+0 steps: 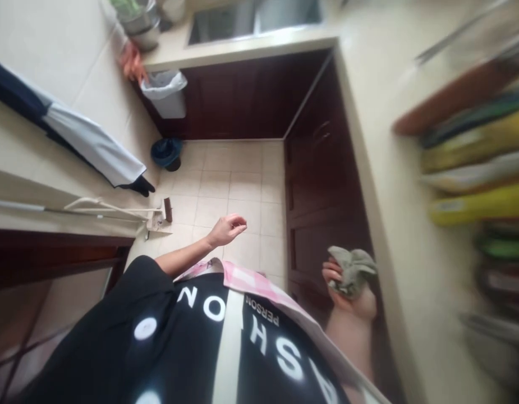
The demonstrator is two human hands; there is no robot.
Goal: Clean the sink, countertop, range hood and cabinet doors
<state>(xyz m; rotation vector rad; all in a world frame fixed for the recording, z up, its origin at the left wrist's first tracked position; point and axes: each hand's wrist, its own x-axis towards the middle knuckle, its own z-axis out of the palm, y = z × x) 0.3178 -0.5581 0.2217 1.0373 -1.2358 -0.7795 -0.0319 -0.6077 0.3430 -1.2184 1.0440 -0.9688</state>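
Observation:
My right hand is closed around a crumpled grey-green cloth, whose folds stick out above the fingers. It is beside the dark red cabinet doors, near the counter's edge. In front of my body, over the tiled floor, my left hand hangs in the air with its fingers loosely bent and nothing visible in it. Below it, a pink and white checked apron covers part of my black shirt.
A cream counter runs along the right, carrying several blurred packets. A lined white bin hangs on the far cabinet. On the tiled floor stand a blue-lined bin and a dustpan. Towels hang at left.

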